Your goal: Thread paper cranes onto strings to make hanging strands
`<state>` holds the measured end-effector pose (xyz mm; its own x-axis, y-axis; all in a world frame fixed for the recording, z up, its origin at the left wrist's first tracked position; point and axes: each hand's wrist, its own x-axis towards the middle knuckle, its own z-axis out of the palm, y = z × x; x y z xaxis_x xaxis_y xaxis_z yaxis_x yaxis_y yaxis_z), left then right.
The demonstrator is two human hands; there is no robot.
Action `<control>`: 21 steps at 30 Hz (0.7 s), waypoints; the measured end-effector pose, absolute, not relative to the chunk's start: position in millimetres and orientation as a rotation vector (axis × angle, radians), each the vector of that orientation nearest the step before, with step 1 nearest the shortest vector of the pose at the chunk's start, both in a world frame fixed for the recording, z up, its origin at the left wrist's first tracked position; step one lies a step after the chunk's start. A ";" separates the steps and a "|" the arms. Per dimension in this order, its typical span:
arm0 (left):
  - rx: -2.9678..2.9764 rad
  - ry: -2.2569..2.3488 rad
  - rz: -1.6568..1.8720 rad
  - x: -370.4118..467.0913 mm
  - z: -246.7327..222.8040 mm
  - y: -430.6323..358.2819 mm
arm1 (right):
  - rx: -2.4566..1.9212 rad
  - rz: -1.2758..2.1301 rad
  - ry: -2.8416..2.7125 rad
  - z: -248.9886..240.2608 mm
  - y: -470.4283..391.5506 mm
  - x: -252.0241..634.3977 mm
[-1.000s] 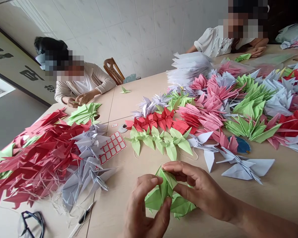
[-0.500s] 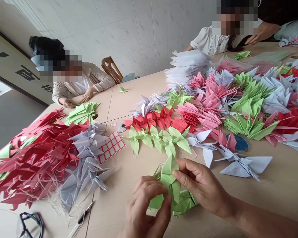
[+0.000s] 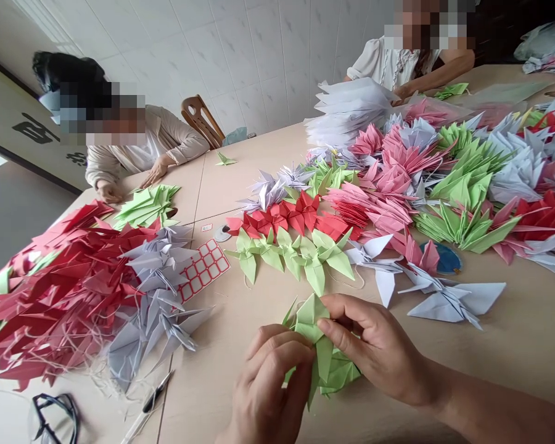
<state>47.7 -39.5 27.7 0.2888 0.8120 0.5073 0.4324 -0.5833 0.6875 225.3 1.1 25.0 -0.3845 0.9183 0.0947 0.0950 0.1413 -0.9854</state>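
Observation:
Between my two hands is a green paper crane point(image 3: 311, 314), held just above the table near its front edge. My right hand point(image 3: 374, 345) pinches its upper right side between thumb and fingers. Closed on the crane's lower left part is my left hand point(image 3: 272, 376), its fingertips partly hidden behind its knuckles. More folded green paper point(image 3: 340, 373) shows beneath, partly covered by my hands. Just beyond lies a row of light green paper cranes point(image 3: 289, 253) with a thin string. White paper cranes point(image 3: 448, 296) rest to the right of my right hand.
Red cranes point(image 3: 74, 277) and pale grey ones point(image 3: 161, 327) are heaped at left with loose strings. A knife-like pen point(image 3: 150, 404) and glasses point(image 3: 55, 416) lie in front. Many coloured cranes point(image 3: 467, 166) cover the right. Two people point(image 3: 143, 142) sit across the table point(image 3: 240, 308).
My left fingers have closed in on the crane's lower part and turned downward. The view has shifted slightly. The person at upper right has moved an arm toward the white stack.

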 end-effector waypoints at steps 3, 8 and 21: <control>1.935 1.146 1.244 47.1 23.8 -41.9 | -0.985 1.333 -1.643 24.7 1.1 225.3; 1.585 1.198 1.257 48.5 20.9 -45.7 | -0.973 1.316 -1.643 24.2 -0.4 225.8; 1.358 1.204 1.344 49.3 25.3 -47.7 | -0.980 1.349 -1.641 23.6 0.9 225.1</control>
